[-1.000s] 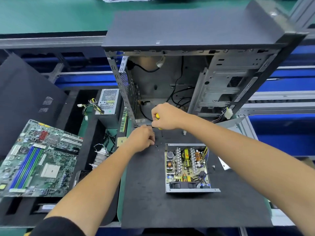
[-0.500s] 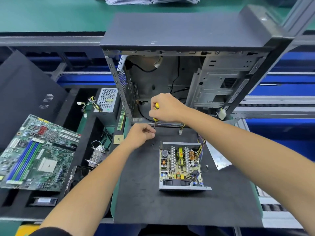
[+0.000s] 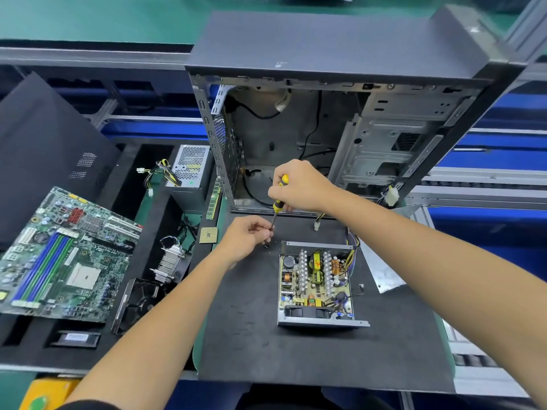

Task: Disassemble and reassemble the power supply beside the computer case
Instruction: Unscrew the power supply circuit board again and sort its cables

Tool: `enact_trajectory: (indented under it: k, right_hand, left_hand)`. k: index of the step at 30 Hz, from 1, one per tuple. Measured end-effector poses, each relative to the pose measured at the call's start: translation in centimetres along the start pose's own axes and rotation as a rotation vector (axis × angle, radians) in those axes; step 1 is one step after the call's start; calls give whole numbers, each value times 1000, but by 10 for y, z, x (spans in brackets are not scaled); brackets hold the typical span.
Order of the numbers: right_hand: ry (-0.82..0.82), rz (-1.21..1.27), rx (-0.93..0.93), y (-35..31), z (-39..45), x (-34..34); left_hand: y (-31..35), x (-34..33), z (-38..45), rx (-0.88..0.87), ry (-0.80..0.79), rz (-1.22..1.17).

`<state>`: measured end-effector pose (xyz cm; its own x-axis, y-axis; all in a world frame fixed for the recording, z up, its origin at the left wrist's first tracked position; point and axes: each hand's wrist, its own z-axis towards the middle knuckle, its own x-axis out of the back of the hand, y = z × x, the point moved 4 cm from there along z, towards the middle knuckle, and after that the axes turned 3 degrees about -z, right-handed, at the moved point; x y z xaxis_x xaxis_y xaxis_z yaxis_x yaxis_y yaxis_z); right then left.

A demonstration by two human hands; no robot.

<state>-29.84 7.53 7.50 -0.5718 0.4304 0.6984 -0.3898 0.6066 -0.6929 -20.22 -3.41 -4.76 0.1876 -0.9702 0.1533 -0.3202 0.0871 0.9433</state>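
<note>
Head view: right hand (image 3: 299, 186) grips screwdriver (image 3: 277, 204); left hand (image 3: 247, 236) pinches its tip, screw hidden.

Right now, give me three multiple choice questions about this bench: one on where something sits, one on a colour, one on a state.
1. Where is the motherboard?
A. left of the black mat
B. inside the computer case
C. on the opened power supply

2. The screwdriver handle is:
A. red
B. yellow and black
C. blue

3. The opened power supply is:
A. covered
B. open-topped
C. inside the case

Answers: 1 A, it lies far left; 2 B, seen in the right hand; 3 B, its components show.
</note>
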Motion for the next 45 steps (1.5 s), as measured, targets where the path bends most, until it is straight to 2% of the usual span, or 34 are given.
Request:
enact_trajectory:
  k: [9,21,45]
  right_hand:
    - [-10,26,-39,6,-8,4]
    - [-21,60,-10,6,-25,10]
    - [-11,44,3,5,-44,9]
  left_hand:
    - [0,-7,1,-7,-31,24]
    - [6,-9,-16,-188,-80,213]
    - [-3,-11,-27,-231,-48,151]
